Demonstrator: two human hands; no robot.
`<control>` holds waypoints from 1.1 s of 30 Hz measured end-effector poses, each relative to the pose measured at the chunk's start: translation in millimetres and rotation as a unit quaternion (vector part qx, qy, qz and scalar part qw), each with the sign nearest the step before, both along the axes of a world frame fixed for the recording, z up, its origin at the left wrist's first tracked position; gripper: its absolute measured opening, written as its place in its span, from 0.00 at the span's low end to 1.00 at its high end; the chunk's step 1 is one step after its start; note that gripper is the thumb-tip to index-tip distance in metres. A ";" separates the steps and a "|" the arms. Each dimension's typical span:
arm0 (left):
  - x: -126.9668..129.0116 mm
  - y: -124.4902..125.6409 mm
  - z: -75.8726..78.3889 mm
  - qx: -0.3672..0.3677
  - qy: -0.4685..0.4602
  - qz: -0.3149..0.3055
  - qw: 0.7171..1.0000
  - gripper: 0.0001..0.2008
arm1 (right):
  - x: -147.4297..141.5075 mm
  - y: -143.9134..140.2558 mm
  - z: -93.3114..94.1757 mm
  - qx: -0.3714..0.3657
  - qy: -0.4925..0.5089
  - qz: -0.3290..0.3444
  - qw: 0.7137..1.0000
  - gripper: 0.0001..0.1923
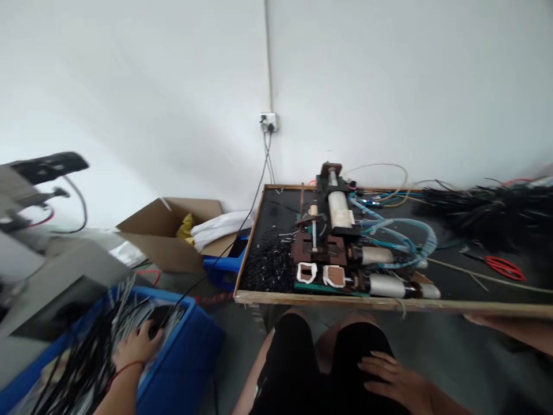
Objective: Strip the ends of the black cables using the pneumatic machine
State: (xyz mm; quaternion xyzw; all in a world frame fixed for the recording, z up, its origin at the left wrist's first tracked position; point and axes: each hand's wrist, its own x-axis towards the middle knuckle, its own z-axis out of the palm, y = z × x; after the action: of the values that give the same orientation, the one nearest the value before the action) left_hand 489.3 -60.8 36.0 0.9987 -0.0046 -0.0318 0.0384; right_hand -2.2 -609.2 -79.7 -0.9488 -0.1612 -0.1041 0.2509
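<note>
My left hand (136, 349) reaches into a blue bin (185, 351) on the left. Its fingers are curled around a small dark object (154, 329) that I cannot make out, beside a thin black cord (227, 249) coming down from the wall socket. Black and grey cables (97, 340) fill the bin around this hand. My right hand (386, 377) rests flat on my thigh below the workbench, fingers spread and holding nothing.
A bench (324, 301) with a wooden rim carries a pneumatic fixture (341, 213), black scraps (268, 262), red wire (504, 268) and a bundle of black strands (505, 216). A cardboard box (149, 236) stands behind the bin. Another person's limb (514, 329) shows at right.
</note>
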 end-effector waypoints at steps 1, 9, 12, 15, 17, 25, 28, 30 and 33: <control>0.8 4.9 -5.9 0.013 0.012 0.045 0.999 0.13 | -2.0 -3.9 1.0 -0.013 0.009 0.026 1.000 0.36; 11.8 13.3 -46.8 -0.001 0.013 0.106 0.994 0.22 | 31.3 -3.8 30.5 -0.099 0.026 0.099 0.990 0.44; 12.5 14.5 -53.5 -0.018 0.002 0.091 0.996 0.20 | 52.0 7.8 32.8 -0.092 0.025 0.113 0.989 0.41; 12.1 17.5 -57.4 -0.029 -0.013 0.076 0.997 0.19 | 71.3 12.9 32.1 -0.093 0.029 0.119 0.988 0.40; 12.0 20.6 -61.2 -0.033 -0.026 0.072 0.996 0.20 | 82.8 13.7 34.1 -0.094 0.034 0.130 0.986 0.40; -10.7 63.6 -91.2 -0.055 -0.061 0.041 0.996 0.22 | 114.8 16.3 60.5 -0.107 -0.033 0.201 0.973 0.37; -33.7 85.5 -101.1 -0.072 -0.068 0.030 0.995 0.21 | 123.4 16.9 65.4 -0.106 -0.039 0.218 0.969 0.35; -47.7 95.9 -104.7 -0.084 -0.075 0.028 0.993 0.21 | 128.2 17.4 65.4 -0.103 -0.035 0.226 0.968 0.34; -59.9 103.0 -106.5 -0.098 -0.089 0.027 0.991 0.20 | 132.3 18.0 61.3 -0.096 -0.035 0.229 0.968 0.33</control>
State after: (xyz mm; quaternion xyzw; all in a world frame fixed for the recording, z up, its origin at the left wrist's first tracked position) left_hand 429.4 42.2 -70.5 0.9888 0.0164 0.0584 0.1361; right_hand 130.1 -591.2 -18.4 -0.9022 -0.3918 -0.0615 0.1697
